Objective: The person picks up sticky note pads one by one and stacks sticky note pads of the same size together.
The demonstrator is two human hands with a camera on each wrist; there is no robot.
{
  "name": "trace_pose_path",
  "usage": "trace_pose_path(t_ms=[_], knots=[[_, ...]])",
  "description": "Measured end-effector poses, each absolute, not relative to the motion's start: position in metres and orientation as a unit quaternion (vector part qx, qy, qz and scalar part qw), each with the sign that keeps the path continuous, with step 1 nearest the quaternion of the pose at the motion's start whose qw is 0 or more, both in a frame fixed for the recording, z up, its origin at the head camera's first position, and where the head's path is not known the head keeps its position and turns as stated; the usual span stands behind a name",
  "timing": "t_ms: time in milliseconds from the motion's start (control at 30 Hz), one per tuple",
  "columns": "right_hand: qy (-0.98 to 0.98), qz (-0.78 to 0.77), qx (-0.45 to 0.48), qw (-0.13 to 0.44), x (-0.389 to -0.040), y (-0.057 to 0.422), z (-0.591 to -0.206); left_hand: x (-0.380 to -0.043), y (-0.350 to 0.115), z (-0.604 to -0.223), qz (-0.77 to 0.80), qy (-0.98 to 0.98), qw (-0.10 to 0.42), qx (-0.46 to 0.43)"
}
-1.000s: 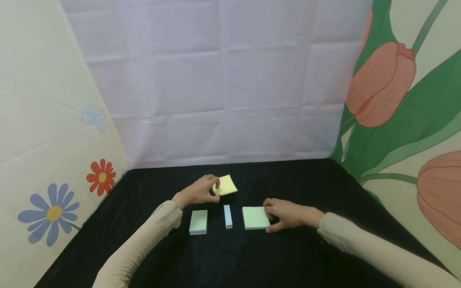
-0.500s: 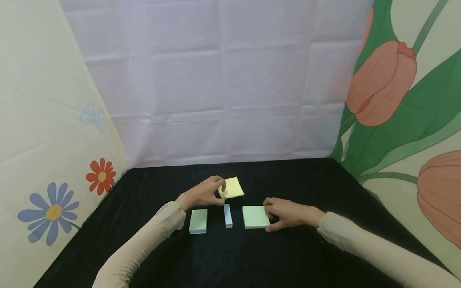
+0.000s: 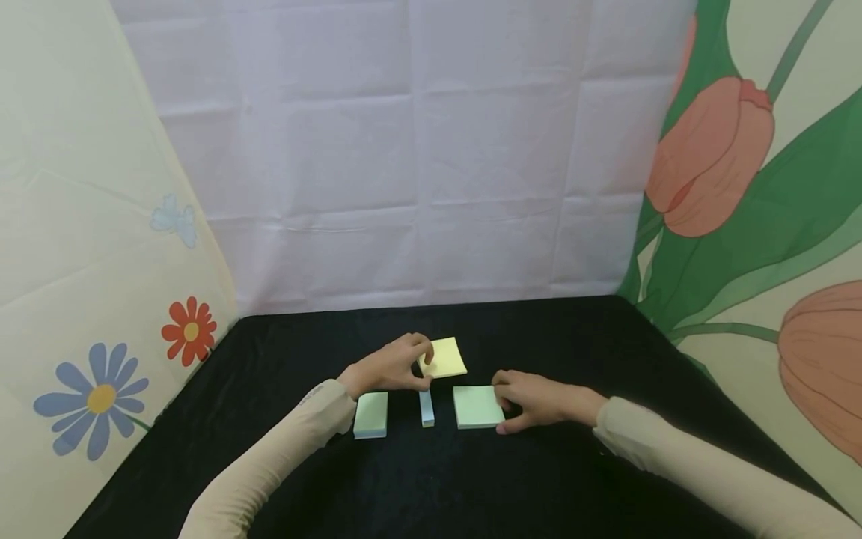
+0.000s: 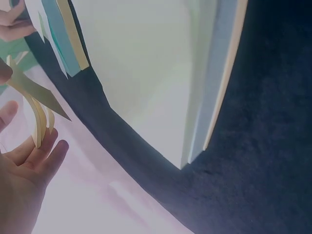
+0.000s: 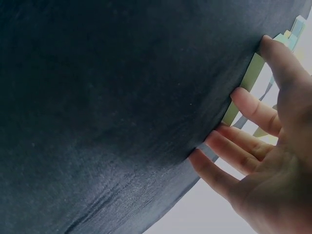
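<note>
A yellow sticky note pad (image 3: 447, 358) is pinched at its left side by my left hand (image 3: 393, 364), above the black table. In the left wrist view its sheets (image 4: 35, 92) bend between the thumb and fingers. Just below that hand a narrow blue sticky note stack (image 3: 427, 412) lies on the cloth, its far end partly covered. The fingertips of my right hand (image 3: 535, 400) touch the right edge of a square light green sticky note pad (image 3: 477, 408). In the right wrist view those fingers (image 5: 248, 105) are spread along the pad's side.
A rectangular sticky note stack (image 3: 372, 412), green on top and blue below, lies near the left forearm. Black cloth (image 3: 431, 486) covers the table. A white sheet (image 3: 417, 165) hangs behind it, with flower-printed cloths at both sides.
My left hand has carried the yellow pad to the right and slightly nearer, now over the far end of the narrow blue stack. The right hand has stayed at the green pad.
</note>
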State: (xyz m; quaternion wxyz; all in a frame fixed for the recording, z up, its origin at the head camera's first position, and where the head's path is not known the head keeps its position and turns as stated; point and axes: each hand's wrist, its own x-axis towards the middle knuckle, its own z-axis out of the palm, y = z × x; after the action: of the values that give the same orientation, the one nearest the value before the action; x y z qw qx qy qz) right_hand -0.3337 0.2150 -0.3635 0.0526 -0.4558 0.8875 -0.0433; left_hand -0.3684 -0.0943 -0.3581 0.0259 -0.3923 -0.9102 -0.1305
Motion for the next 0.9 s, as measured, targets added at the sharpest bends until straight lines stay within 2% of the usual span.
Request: trace_pose_path(t_ms=[300,900], knots=[[0.889,-0.046,-0.452,0.054,-0.332,0.215,-0.363,-0.365,-0.087,-0.361,-0.121,-0.898,0.041,-0.421],[0.892,-0.046,-0.446,0.060,-0.333,0.214,-0.362,-0.358,-0.075,-0.359,-0.101,-0.898,0.038,-0.427]])
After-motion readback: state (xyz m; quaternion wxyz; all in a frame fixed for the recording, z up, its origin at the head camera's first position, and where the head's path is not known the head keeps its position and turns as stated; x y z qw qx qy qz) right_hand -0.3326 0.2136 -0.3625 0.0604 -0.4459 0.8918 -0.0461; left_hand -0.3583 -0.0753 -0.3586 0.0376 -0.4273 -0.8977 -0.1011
